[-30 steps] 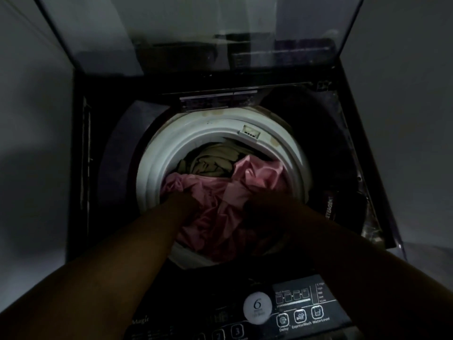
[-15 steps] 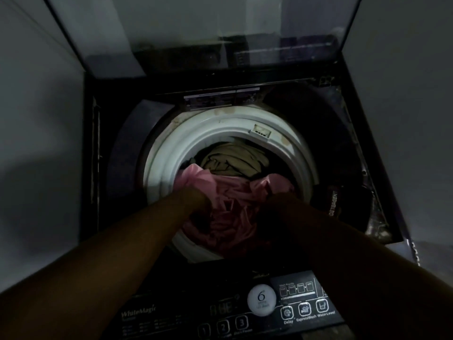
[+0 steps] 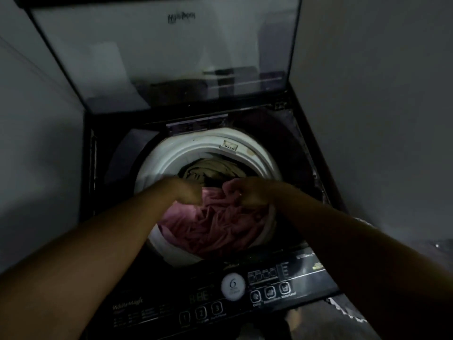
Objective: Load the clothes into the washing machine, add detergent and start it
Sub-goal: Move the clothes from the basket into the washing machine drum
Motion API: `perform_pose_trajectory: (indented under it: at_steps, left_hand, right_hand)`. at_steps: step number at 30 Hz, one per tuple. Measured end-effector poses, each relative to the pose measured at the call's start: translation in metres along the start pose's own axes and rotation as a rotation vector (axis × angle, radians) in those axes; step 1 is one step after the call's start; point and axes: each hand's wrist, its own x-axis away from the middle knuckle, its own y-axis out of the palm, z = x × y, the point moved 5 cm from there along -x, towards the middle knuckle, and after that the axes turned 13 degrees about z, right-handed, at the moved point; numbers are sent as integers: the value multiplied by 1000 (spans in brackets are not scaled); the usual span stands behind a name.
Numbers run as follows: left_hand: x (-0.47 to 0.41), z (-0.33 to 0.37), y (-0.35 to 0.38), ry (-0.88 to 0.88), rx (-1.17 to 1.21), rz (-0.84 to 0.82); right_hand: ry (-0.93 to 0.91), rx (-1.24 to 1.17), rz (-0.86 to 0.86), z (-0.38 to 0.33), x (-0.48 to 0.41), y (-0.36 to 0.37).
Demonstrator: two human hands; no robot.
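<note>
Over the mouth of the top-loading washing machine [image 3: 316, 173], as seen from the head camera (the only view given, and a dim one), a pink garment [image 3: 210, 224] is being bunched and pressed down by both hands. The left hand [image 3: 187, 192] is curled shut on a fold at the near-left of the heap, and the right hand [image 3: 245, 192] is likewise closed on the pink cloth just beside it, the two fists being held close together but apart. Most of the pink garment is lying inside the white drum rim [image 3: 157, 165], though its near edge is being carried up against the front of that rim. Behind it, deeper in the drum, an olive-brown garment [image 3: 208, 169] is already lying. The glass lid [image 3: 159, 57] is standing raised at the back, and the control panel [image 3: 245, 293] is showing along the near edge, its buttons untouched by either hand. The loading step is judged to be in hand and nearly done. What is being called for next, by this reading, is a release of the cloth once it is sitting below the rim, followed by detergent; no detergent container is being made out in the darkness.
</note>
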Motion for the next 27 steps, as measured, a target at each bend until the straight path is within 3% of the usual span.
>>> perform_pose_trajectory:
  at_steps: [6,11,15,20,24,27]
  left_hand:
    - [25,102,-110,238,207,543]
    - [29,214,-132,422,240,696]
    - [20,315,-107,482,277,667]
    - [-19,436,-36,540,243,449]
    - [-74,507,56,454,261,206]
    - [-115,523,128,372,298,131]
  right_hand:
    - [-12,-13,384,17,62,-117]
    - [51,-130,666,85,147,-174]
    - [221,-189,715,185,203,-163]
    - [465,-362,624,307,265,-92]
    - [590,-403,545,391,301,-11]
    - [651,-451,464,438,308,50]
